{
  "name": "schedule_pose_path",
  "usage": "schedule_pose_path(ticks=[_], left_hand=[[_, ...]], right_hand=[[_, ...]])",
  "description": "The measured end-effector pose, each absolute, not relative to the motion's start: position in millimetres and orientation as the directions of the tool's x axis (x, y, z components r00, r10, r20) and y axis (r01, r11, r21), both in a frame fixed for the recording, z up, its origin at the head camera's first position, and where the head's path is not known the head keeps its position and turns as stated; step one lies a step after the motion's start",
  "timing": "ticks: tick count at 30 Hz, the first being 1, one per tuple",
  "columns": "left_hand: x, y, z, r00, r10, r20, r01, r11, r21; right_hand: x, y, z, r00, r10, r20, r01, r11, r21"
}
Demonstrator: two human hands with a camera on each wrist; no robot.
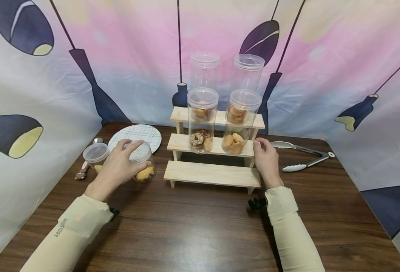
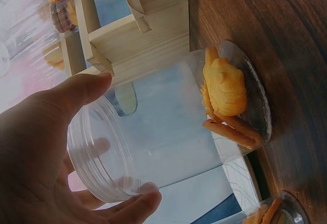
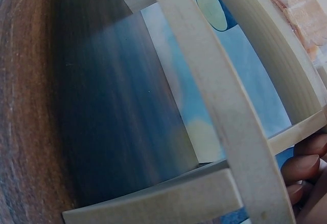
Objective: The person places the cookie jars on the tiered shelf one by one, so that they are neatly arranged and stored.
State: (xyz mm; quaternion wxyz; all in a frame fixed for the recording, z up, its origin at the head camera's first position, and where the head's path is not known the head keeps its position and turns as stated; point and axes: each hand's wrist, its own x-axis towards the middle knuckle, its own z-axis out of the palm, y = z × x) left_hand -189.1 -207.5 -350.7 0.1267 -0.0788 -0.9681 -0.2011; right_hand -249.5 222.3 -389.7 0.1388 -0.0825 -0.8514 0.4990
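My left hand (image 1: 118, 164) holds a clear lidded jar (image 1: 144, 174) from above, at the table's left. In the left wrist view, thumb and fingers spread round its lid (image 2: 102, 147), with yellow and brown snack pieces (image 2: 225, 88) at the bottom. A second clear jar (image 1: 96, 153) stands just left of that hand, partly behind it. My right hand (image 1: 267, 162) grips the right end of the three-step wooden stand (image 1: 213, 173) at its middle step. In the right wrist view only some curled fingers (image 3: 301, 168) show beside the wood.
Two jars with doughnut and biscuit pieces (image 1: 197, 139) stand on the middle step, two more jars (image 1: 204, 71) on the top step. A checked plate (image 1: 150, 132) lies back left, near a spoon (image 1: 81, 174). White-tipped tongs (image 1: 308, 163) lie right of the stand on the brown table (image 1: 193, 230).
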Motion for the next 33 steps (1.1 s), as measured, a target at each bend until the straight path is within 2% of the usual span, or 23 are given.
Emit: schedule_pose_path(ticks=[27, 33], left_hand=[[-187.2, -208.4, -346.9, -0.959, 0.087, 0.269, 0.184, 0.914, 0.361], [-183.5, -208.4, -340.7, -0.949, 0.082, 0.306, 0.195, 0.912, 0.362]], right_hand=[[-248.5, 221.4, -389.5, -0.948, 0.281, 0.151, 0.006, 0.489, -0.872], [-249.0, 221.9, -389.1, -0.947, 0.283, 0.155, 0.004, 0.489, -0.872]])
